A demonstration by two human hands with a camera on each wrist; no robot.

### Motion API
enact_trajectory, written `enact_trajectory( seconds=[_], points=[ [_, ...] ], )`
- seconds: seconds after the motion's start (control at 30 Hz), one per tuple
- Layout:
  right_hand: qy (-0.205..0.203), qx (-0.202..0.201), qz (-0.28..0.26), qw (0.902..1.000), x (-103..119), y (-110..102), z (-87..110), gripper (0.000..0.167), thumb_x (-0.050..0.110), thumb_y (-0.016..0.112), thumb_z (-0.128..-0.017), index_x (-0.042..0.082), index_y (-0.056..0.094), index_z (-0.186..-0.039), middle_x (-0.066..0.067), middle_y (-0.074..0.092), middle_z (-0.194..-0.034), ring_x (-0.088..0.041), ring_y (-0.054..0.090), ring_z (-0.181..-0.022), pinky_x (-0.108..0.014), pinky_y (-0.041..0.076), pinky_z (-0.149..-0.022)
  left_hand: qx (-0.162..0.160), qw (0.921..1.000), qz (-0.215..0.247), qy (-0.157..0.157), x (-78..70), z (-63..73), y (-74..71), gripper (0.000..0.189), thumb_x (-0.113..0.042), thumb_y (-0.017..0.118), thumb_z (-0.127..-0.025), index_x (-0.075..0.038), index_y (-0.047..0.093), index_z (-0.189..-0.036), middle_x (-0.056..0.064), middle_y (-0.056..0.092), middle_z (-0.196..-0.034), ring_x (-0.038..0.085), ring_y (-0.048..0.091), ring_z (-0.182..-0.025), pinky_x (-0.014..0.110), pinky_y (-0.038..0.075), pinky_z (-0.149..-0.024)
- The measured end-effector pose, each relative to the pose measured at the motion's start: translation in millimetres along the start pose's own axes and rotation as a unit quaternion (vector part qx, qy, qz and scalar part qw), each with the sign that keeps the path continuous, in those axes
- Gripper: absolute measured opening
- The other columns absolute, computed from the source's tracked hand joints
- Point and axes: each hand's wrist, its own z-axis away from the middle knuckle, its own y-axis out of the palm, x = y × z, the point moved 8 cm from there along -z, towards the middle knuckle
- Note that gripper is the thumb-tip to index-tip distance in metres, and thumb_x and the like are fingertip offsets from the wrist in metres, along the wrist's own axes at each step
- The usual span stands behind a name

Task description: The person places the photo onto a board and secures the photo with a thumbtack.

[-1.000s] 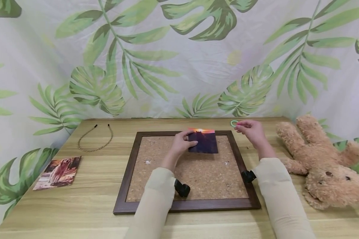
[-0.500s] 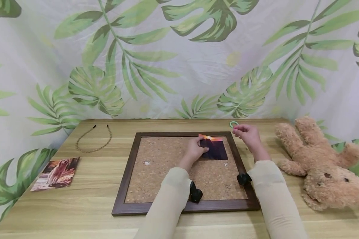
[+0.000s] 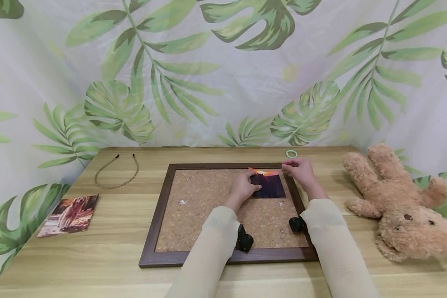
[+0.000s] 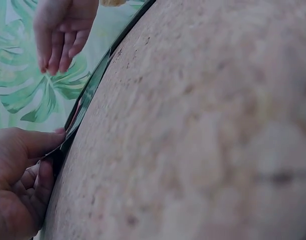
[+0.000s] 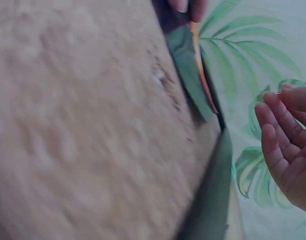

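My left hand [image 3: 242, 188] pinches the left edge of a sunset photo [image 3: 270, 186] between thumb and fingers. The photo lies over the upper right of a cork board [image 3: 208, 215] with a dark brown frame; in the right wrist view the photo's edge [image 5: 205, 82] curves near the frame. My right hand [image 3: 301, 174] is above the frame's top right corner, just right of the photo. Its thumb and index fingertips pinch a tiny red pin [image 5: 279, 93], mostly hidden by the fingers. The left wrist view shows the left thumb on the photo's edge [image 4: 80, 112].
A green ring [image 3: 291, 154] lies behind the board. At right rests a plush teddy bear [image 3: 409, 203]. On the left are a dog photo [image 3: 70, 216] and a thin chain or cord with black ends [image 3: 115, 187]. A leaf-patterned cloth [image 3: 223, 82] hangs behind the table.
My left hand has carried the sunset photo right and down to the board's upper right, then stayed there. My right hand has moved left, away from the green ring, toward the photo.
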Motion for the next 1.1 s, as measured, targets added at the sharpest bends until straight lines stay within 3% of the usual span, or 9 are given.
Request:
enact_trajectory(
  seconds=[0.17,0.4,0.5,0.6,0.7,0.87,1.1],
  points=[
    [0.006,0.035,0.027,0.9990,-4.5,16.8,-4.3,0.021,0.000,0.054,-0.084,-0.017,0.055,-0.095,-0.026,0.060,-0.085,-0.035,0.058,-0.079,-0.037,0.046,-0.067,-0.002,0.9998,-0.017,0.006,-3.2,-0.6,-1.0,0.049,-0.023,0.069,-0.074,-0.011,0.054,-0.119,0.001,0.045,-0.063,0.013,0.039,-0.055,0.024,0.032,-0.054],
    [0.030,0.037,0.072,0.9963,-15.7,29.7,-8.0,0.017,0.003,0.053,-0.084,-0.012,0.058,-0.092,-0.022,0.062,-0.082,-0.030,0.060,-0.077,-0.028,0.046,-0.060,0.002,0.9996,-0.029,0.008,-1.6,-1.9,1.3,0.052,-0.026,0.068,-0.074,-0.012,0.052,-0.121,0.000,0.047,-0.070,0.014,0.044,-0.066,0.027,0.037,-0.062],
    [0.031,0.028,0.075,0.9963,-18.9,30.1,-7.6,0.017,0.004,0.053,-0.085,-0.011,0.059,-0.092,-0.021,0.062,-0.083,-0.028,0.060,-0.077,-0.026,0.046,-0.060,-0.004,0.9986,-0.051,0.016,-2.8,-1.4,0.3,0.052,-0.028,0.067,-0.075,-0.010,0.051,-0.121,0.004,0.057,-0.089,0.017,0.052,-0.083,0.029,0.040,-0.074],
    [0.026,0.020,0.062,0.9975,-21.1,29.2,-4.9,0.017,0.004,0.052,-0.085,-0.011,0.058,-0.093,-0.022,0.062,-0.084,-0.029,0.060,-0.079,-0.027,0.046,-0.063,-0.007,0.9961,-0.087,0.017,-3.7,-0.3,-0.2,0.053,-0.031,0.066,-0.075,-0.009,0.051,-0.121,0.008,0.055,-0.111,0.022,0.049,-0.102,0.034,0.038,-0.084],
    [0.031,0.011,0.044,0.9985,-24.7,28.7,-3.4,0.018,0.004,0.051,-0.086,-0.010,0.058,-0.094,-0.021,0.062,-0.086,-0.028,0.060,-0.080,-0.029,0.046,-0.067,-0.004,0.9871,-0.159,0.020,-5.1,1.1,-0.3,0.054,-0.037,0.063,-0.077,-0.011,0.050,-0.122,0.009,0.049,-0.118,0.024,0.045,-0.106,0.037,0.037,-0.084],
    [0.034,-0.009,0.019,0.9992,-27.4,27.3,-4.3,0.018,0.005,0.051,-0.087,-0.010,0.058,-0.093,-0.023,0.061,-0.085,-0.030,0.060,-0.080,-0.030,0.046,-0.068,0.005,0.9596,-0.278,0.045,-8.6,5.5,0.8,0.057,-0.050,0.052,-0.080,-0.017,0.048,-0.125,0.009,0.040,-0.123,0.027,0.036,-0.110,0.042,0.031,-0.086],
    [0.045,-0.015,0.047,0.9977,-26.0,28.1,-7.2,0.017,0.006,0.053,-0.085,-0.009,0.059,-0.089,-0.018,0.063,-0.080,-0.025,0.061,-0.075,-0.029,0.045,-0.067,0.071,0.9527,-0.288,0.069,2.2,10.7,13.2,0.062,-0.056,0.035,-0.085,-0.022,0.031,-0.136,0.006,0.018,-0.141,0.029,0.013,-0.126,0.049,0.010,-0.096]
  ],
)
